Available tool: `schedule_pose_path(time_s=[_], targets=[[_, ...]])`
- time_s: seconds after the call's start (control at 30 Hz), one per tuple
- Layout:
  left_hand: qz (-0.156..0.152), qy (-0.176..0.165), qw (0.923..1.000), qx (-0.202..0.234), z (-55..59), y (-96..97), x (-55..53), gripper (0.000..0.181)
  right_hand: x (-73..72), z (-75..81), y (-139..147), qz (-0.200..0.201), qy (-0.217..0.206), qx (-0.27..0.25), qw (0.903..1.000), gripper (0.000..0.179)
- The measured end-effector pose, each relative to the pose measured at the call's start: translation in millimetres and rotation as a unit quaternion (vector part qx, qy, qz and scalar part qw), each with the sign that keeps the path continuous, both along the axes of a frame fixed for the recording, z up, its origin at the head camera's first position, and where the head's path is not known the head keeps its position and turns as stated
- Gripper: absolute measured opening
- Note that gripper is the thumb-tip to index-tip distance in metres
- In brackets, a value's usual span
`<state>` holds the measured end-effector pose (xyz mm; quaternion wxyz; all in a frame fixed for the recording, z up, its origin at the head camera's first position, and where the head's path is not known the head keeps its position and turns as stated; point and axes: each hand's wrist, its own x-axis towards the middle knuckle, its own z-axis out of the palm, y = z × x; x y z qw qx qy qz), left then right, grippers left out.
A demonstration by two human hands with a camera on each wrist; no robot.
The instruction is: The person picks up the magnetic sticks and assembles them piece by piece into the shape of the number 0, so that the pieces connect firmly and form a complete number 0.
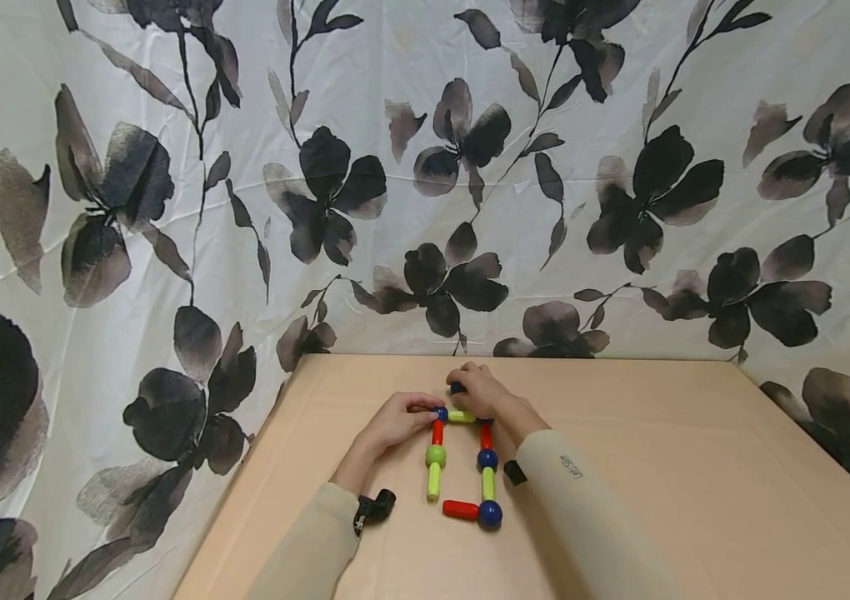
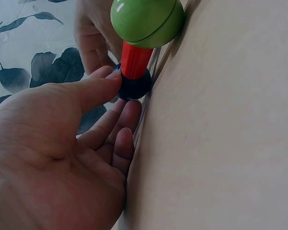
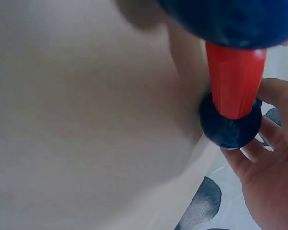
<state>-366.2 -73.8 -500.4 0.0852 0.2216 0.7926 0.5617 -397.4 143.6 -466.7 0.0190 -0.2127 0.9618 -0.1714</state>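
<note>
Balls and short rods of a building toy form a rectangle with a gap at its near left corner. At the far left corner my left hand (image 1: pixel 404 418) pinches a blue ball (image 2: pixel 135 87) between thumb and fingers. From it a red rod (image 1: pixel 437 432), green ball (image 1: pixel 436 455) and green rod (image 1: pixel 434 483) run toward me. My right hand (image 1: pixel 483 390) reaches over the far side, its fingers curled on another dark blue ball (image 1: pixel 458 387). A green rod (image 1: pixel 461 417) lies between the far corners; the far right blue ball (image 3: pixel 230 122) is partly covered by that hand.
Down the right side run a red rod (image 1: pixel 487 437), blue ball (image 1: pixel 487 459), green rod (image 1: pixel 488 483) and larger-looking blue ball (image 1: pixel 490 514). A red rod (image 1: pixel 460 510) points left from that ball. Behind the table (image 1: pixel 657 467) hangs a flowered cloth (image 1: pixel 530 200).
</note>
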Motion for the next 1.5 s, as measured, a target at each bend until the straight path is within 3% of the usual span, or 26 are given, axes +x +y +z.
schedule_pose_path(time_s=[0.13,0.4,0.7,0.9,1.17,1.33,1.5], targets=[[0.000,-0.004,1.0000,-0.004,-1.6,0.4,-0.2,0.025,-1.2,-4.5,5.1,-0.008,-0.002,-0.014,0.9999,0.028],[0.004,-0.008,0.9999,-0.012,-2.7,0.6,0.6,0.026,1.8,-6.3,23.3,-0.023,-0.026,-0.069,0.9970,0.035],[0.010,-0.011,0.9998,-0.015,-1.8,-0.2,1.0,0.026,23.7,5.1,39.4,0.045,0.002,-0.146,0.9883,0.035],[0.008,-0.001,0.9999,-0.013,-1.8,-0.5,1.5,0.025,48.9,9.5,45.2,0.076,-0.014,-0.188,0.9792,0.036],[0.005,-0.001,0.9999,-0.013,2.6,0.4,2.9,0.025,77.0,12.9,41.5,0.149,-0.091,-0.208,0.9624,0.034],[0.004,-0.002,0.9998,-0.019,2.4,-0.4,2.9,0.025,92.6,15.6,31.9,0.200,-0.151,-0.200,0.9471,0.032],[0.007,-0.004,0.9998,-0.018,2.1,0.3,3.2,0.025,105.4,12.9,22.5,0.225,-0.202,-0.206,0.9306,0.031]])
